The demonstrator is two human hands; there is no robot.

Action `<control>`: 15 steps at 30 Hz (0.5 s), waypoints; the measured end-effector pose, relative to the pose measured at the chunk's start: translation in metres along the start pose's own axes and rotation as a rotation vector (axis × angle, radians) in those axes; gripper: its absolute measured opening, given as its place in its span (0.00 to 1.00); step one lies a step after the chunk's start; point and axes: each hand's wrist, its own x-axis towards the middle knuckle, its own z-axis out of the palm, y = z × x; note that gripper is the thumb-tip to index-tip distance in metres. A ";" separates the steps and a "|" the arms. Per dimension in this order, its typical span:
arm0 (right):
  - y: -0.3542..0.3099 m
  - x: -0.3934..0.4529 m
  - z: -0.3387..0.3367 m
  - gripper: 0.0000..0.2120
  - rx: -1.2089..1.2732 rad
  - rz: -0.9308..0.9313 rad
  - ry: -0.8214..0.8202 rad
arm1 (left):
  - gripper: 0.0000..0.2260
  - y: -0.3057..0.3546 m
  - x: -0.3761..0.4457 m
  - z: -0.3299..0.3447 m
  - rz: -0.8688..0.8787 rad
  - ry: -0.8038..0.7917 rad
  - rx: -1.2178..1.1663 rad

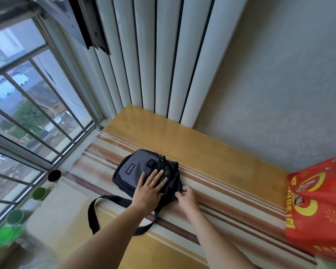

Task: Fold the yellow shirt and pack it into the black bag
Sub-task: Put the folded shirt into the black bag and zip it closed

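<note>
At the far left a barred window point(27, 105) looks out on rooftops and trees, and along its sill stand cups: green ones point(39, 193) toward the near end and a dark one point(54, 175) farther along. Right of the window hang pale vertical blinds point(159, 55), reaching down to a wooden ledge point(211, 152) covered in part by a striped cloth point(97, 152). The bag point(132, 171), black with a grey front panel and a small label, lies flat on that cloth near the middle of the scene, its zipper running along the far right edge. Its strap point(97, 206) loops out on the near left side across the cloth. The left hand point(149, 189) rests palm down on the bag, fingers spread and pressing the fabric flat. Just right of it, the right hand point(186, 197) grips the bag's near right corner, thumb and fingers pinching the black fabric; what lies under the fingers cannot be made out. The yellow shirt is not visible anywhere; whether it sits inside the bag cannot be told. At the far right a red bag point(318, 206) with yellow print stands on the ledge, well apart from the hands.
</note>
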 end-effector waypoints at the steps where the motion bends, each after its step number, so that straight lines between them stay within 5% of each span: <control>1: -0.001 -0.001 -0.001 0.11 0.007 0.002 -0.005 | 0.27 -0.001 0.002 -0.002 0.018 -0.015 -0.023; 4: -0.003 -0.005 -0.003 0.12 0.018 0.004 -0.015 | 0.26 -0.014 0.001 -0.011 0.133 -0.046 -0.173; 8: -0.007 -0.014 -0.001 0.10 0.003 -0.026 0.046 | 0.23 -0.041 -0.032 -0.011 0.151 0.211 -0.307; 12: -0.013 -0.032 0.009 0.04 -0.061 -0.129 0.192 | 0.14 -0.046 -0.079 0.004 -0.308 0.443 -0.350; 15: -0.014 -0.042 0.019 0.13 -0.062 -0.105 0.175 | 0.05 -0.047 -0.094 0.019 -0.586 0.222 -0.545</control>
